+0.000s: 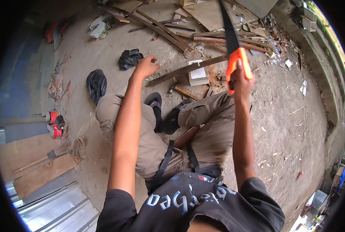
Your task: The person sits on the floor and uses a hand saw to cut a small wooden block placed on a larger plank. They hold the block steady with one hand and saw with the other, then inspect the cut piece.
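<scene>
My right hand (243, 82) is closed round the orange handle of a hand saw (230, 34). The saw's dark blade points up and away from me, raised beside the right end of a wooden plank (188, 70). That plank lies aslant across a pale rectangular block (199, 75) on the ground. Above the plank's left end, my left hand (147, 66) hangs with bent fingers apart and nothing visible in it. A hammer (183, 90) with a wooden handle lies between the plank and my feet.
Black plastic bags (96, 86) lie on the left. Farther off are loose boards (163, 31) and rubble. Red cans (53, 124), a broom (45, 159) and metal sheets (60, 210) are at the left edge. A concrete step (315, 73) runs along the right.
</scene>
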Available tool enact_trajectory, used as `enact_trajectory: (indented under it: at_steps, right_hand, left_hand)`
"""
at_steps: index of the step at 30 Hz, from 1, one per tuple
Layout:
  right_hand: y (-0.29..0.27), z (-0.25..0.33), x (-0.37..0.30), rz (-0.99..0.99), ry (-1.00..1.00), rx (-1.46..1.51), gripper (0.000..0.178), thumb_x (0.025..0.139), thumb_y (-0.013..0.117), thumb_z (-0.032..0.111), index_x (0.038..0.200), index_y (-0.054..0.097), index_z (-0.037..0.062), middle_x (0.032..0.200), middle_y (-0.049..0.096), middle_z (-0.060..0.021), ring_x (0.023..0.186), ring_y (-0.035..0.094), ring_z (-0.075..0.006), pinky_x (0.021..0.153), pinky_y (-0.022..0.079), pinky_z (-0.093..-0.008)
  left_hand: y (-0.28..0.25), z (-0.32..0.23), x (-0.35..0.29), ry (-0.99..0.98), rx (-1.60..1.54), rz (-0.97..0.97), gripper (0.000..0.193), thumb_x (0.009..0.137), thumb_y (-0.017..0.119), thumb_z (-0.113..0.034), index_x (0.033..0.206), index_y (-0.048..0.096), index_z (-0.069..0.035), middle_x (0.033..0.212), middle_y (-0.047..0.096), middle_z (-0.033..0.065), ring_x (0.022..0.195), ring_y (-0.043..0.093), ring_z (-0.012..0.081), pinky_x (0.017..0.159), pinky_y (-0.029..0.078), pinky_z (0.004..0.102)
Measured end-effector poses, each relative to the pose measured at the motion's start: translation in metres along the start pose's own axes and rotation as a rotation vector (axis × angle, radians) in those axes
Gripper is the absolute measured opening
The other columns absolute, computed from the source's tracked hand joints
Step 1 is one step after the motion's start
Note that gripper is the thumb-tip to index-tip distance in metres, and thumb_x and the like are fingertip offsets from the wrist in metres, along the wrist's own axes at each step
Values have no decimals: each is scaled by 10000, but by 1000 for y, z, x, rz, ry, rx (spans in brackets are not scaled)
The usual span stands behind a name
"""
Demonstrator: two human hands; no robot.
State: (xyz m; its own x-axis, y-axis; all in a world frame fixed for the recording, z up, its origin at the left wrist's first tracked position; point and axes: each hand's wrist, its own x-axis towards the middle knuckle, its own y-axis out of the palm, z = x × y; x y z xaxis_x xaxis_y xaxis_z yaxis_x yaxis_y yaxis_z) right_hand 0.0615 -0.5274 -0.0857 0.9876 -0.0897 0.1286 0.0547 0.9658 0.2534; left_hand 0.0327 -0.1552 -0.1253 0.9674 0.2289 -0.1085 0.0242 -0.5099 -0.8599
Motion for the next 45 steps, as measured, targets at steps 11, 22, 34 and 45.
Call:
enact_trajectory:
  at_steps: [11,22,34,45]
  right_hand:
    - [3,-109,-23,75,-21,-633,294,889,738,244,788,618,-4,576,551,-80,572,577,-120,546,447,-294]
    - [67,-187,65,346,-315,-1188,333,877,689,246,1035,590,-30,954,668,-230,946,653,-386,834,511,-441]
    - [71,-245,75,579,-451,-1388,169,862,642,136,910,581,-14,1009,674,-205,953,657,-359,848,516,-430]
    - [79,-247,77,627,-592,-1332,100,783,621,30,843,543,10,960,656,-170,917,652,-346,820,517,-420]
  left_hand:
    - [78,104,0,-409,-137,-140,499,852,720,-336,1182,637,29,1144,689,205,1072,668,332,931,510,398]
    - [209,232,-1,-943,-698,-380,352,921,615,-324,1028,701,0,1047,706,201,994,664,339,866,482,402]
    - [267,226,35,-955,-627,-238,396,934,602,-376,1047,704,-10,1052,701,210,1029,650,397,865,504,440]
    - [280,249,32,-1165,-1025,-175,350,941,641,-359,1183,686,-111,951,704,81,831,670,205,722,561,411]
